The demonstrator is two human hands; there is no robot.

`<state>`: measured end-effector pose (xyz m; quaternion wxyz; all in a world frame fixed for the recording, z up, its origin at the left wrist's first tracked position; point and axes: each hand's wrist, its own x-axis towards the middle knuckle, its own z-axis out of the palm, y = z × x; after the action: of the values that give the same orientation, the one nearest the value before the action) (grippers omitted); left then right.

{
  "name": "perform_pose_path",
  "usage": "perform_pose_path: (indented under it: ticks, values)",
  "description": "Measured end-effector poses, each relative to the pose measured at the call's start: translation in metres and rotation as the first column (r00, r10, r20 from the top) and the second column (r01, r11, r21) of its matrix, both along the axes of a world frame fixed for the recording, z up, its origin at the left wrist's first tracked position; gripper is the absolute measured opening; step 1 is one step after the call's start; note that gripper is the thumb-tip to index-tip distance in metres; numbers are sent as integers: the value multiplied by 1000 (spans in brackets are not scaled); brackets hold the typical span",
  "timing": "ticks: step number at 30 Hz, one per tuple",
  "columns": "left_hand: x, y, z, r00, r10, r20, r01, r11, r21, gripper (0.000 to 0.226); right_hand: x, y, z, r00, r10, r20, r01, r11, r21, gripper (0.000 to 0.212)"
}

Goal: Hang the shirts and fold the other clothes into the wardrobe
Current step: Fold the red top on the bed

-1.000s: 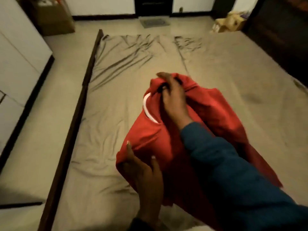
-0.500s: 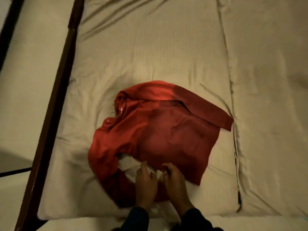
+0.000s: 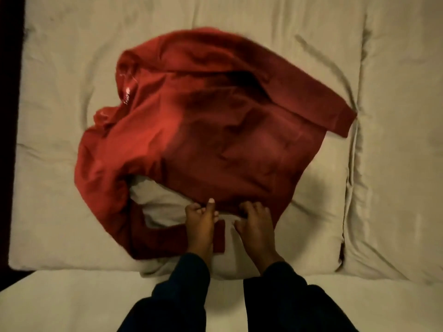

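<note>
The red shirt (image 3: 215, 130) lies in a loose heap on the bed (image 3: 60, 80), close to the near edge and a bit left of the middle; one sleeve sticks out to the right, and another part curls round on the left, down toward the near edge. It looks soft and light, so I think it will flop and bend any way you pull it; it will not break; it may slide a little on the smooth sheet, and a loose part may drag behind if you lift only one corner. The best place to take it, I think, is along the near edge, with one hand on each side, so it hangs flat; for hanging, the shoulders near the neck would be better, but the neck is hard to make out in this heap.

The left hand (image 3: 200, 221) is at the near edge of the shirt; its thumb points up along the cloth and its other fingers are curled in, so it seems to pinch the edge. The right hand (image 3: 255, 220) is just beside it, fingers bent down and curled over the same edge, gripping it. The two hands are close together, not touching.
</note>
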<state>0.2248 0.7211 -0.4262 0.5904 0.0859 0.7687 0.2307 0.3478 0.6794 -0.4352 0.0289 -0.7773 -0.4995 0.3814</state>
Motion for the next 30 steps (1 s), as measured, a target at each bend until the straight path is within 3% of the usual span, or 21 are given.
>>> perform_pose_path:
  ticks: [2,5,10,14,17,21,24,27,30]
  values:
    - [7,-1,-9,998,60,26,-62,995,76,35,5,-10,-12,971,167,174,-173,985,25,45]
    - [11,3,-15,991,110,81,-124,975,184,21,13,-20,-26,920,237,312,-293,945,146,42]
    - [19,-3,-22,986,141,93,-162,946,282,29,23,-28,-31,902,245,356,-348,901,260,35]
    - [32,-13,-18,961,140,238,-191,959,207,29,32,-31,-29,879,316,358,-432,845,316,31]
    - [32,-29,-20,951,177,256,-224,959,171,22,44,-48,-24,859,396,325,-500,784,369,28]
    - [35,-64,-17,1000,10,-14,-8,989,150,19,71,-92,-20,800,540,261,-598,754,271,42]
    - [49,-77,-8,931,-46,-362,91,990,109,26,85,-95,-12,843,518,143,-538,815,216,21]
    - [68,-51,5,715,-23,-699,211,960,184,39,90,-64,-5,972,233,25,-232,938,257,21]
    - [85,2,5,590,-126,-797,566,769,297,37,104,-2,1,980,-162,-119,191,936,297,6]
